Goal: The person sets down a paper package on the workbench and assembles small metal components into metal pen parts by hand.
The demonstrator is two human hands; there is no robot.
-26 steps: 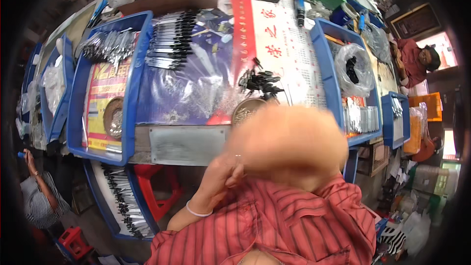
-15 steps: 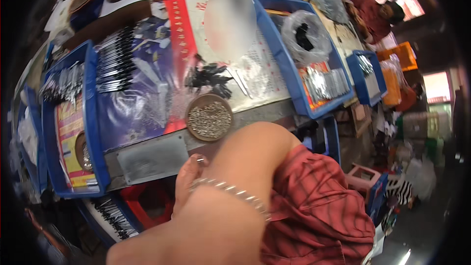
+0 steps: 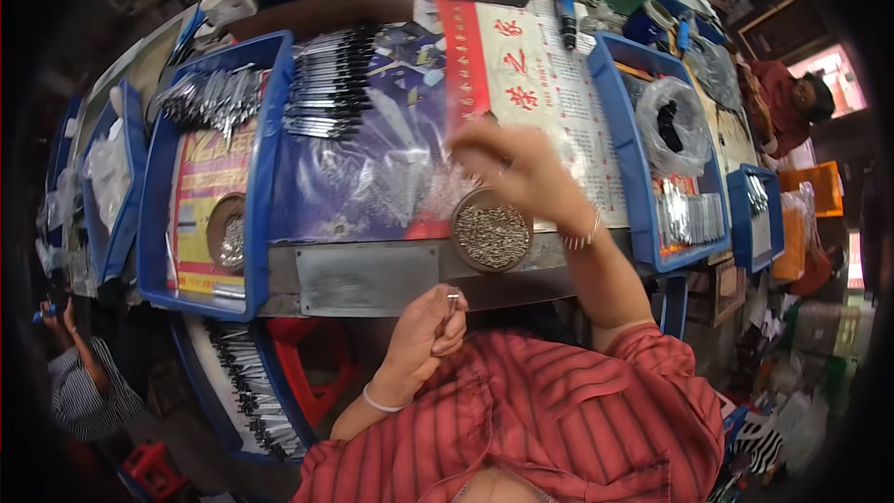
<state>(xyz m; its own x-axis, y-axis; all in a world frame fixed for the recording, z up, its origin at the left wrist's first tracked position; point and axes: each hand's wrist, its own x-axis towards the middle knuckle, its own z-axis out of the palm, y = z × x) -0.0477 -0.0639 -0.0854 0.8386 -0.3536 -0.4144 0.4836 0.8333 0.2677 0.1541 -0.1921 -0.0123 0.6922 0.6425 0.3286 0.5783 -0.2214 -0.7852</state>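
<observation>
Head view shows a workbench (image 3: 372, 275) carrying blue bins: one to the left of the round tin (image 3: 492, 236) holds rows of dark metal parts (image 3: 328, 84), and one to its right holds a clear bag (image 3: 672, 126) and stacked silver pieces (image 3: 687, 214). That round tin at the bench's front edge is full of tiny metal bits. Just behind it, the right hand (image 3: 517, 168) hovers blurred, its grasp unclear, while below it the left hand (image 3: 424, 335) pinches a small metal pin (image 3: 453, 300) upright, long axis pointing up toward the bench.

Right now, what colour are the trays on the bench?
Blue trays, seen in the head view.
</observation>
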